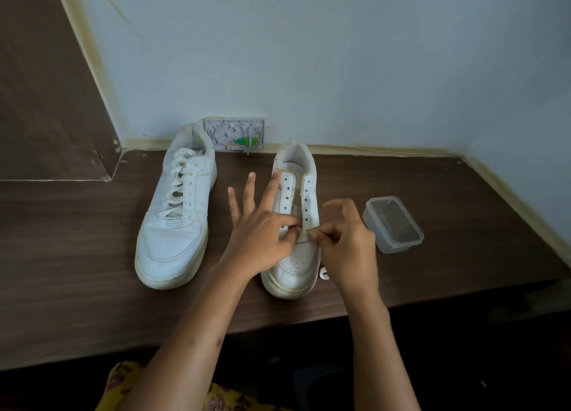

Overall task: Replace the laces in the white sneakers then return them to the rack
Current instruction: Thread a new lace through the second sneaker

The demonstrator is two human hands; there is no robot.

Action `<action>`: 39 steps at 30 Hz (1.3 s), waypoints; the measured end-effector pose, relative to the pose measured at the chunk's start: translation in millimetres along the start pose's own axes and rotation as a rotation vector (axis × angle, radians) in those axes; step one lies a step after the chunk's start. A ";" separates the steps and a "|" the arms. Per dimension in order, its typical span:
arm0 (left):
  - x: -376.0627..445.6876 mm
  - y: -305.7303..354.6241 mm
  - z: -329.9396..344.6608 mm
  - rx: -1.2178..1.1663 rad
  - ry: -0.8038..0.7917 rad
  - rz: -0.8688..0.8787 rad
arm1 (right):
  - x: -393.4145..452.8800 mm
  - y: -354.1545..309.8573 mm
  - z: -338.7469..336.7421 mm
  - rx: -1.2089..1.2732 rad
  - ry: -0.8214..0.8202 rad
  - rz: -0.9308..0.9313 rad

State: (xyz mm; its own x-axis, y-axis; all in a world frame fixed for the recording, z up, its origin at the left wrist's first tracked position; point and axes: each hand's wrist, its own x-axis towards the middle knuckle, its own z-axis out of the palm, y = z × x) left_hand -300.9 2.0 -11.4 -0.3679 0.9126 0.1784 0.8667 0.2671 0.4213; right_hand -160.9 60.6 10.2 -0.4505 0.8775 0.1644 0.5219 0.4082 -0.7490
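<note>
Two white sneakers stand on a dark wooden table, toes toward me. The left sneaker (pixel 176 216) is fully laced. The right sneaker (pixel 298 262) has bare eyelets along most of its length. My left hand (pixel 262 228) lies across its left eyelet row, fingers spread, with thumb and forefinger pinching near the lowest eyelets. My right hand (pixel 346 240) pinches a white lace (pixel 304 234) at the lowest right eyelet. A bit of lace end (pixel 324 274) shows beside the shoe, under my right wrist.
A clear plastic container (pixel 394 225) sits right of the unlaced sneaker. A small grey wall box (pixel 234 134) sits against the pale wall behind the shoes. The table (pixel 77 271) meets a raised wooden panel at left; its front edge is near my forearms.
</note>
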 end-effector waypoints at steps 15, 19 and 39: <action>-1.7 -1.5 -2.2 0.084 0.188 0.174 | -1.8 10.4 13.5 0.133 -0.003 0.063; -3.0 -1.3 -2.7 0.146 0.248 0.220 | -2.8 12.6 14.0 0.124 -0.008 0.071; 1.5 -10.6 2.7 0.085 0.300 0.248 | 8.3 9.9 11.4 -0.206 -0.064 -0.249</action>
State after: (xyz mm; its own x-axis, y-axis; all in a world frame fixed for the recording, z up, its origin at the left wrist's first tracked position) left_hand -309.7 1.4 -18.0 -0.2152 0.8252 0.5223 0.9617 0.0860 0.2604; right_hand -167.7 69.0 -3.2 -0.6236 0.7296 0.2807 0.5226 0.6561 -0.5445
